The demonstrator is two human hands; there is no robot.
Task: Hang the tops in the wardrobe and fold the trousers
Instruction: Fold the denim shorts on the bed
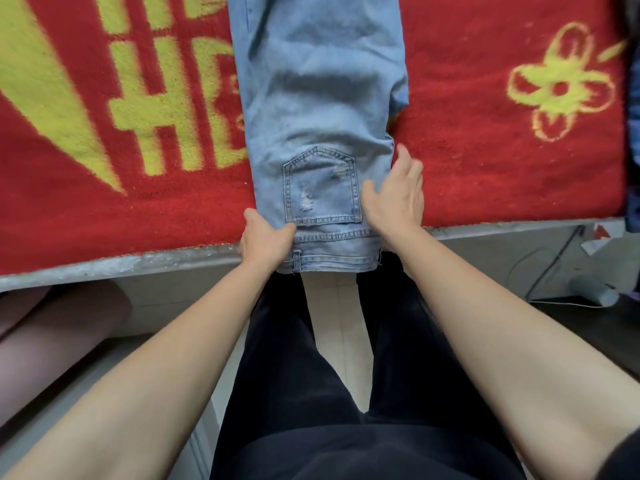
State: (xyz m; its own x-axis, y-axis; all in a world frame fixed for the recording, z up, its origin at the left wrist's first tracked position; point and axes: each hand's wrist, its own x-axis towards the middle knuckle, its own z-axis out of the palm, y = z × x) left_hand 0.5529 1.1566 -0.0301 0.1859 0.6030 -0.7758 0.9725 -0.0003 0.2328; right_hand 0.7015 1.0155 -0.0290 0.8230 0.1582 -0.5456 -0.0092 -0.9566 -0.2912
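A red blanket (485, 116) with yellow lettering (166, 98) and a yellow flower outline (559, 86) covers a bed whose grey edge (138, 263) runs across the frame. Below it, a white cable (554, 301) lies on a pale floor (337, 323).

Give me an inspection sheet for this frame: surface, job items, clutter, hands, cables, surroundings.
Surface: red blanket with yellow lettering and a flower motif, laid over a grey-edged table.
Job's things: light blue jeans lying lengthwise, folded leg on leg, back pocket up, waistband hanging just over the near edge. No tops seen.
Clutter: dark fabric at the right edge, too cropped to identify.
Hands: left hand gripping the waistband corner; right hand open, flat against the jeans' right edge.
Cables: thin cables on the floor at right, beside a pale object.
Surroundings: pale tiled floor; pinkish object under the table at left, blurred.
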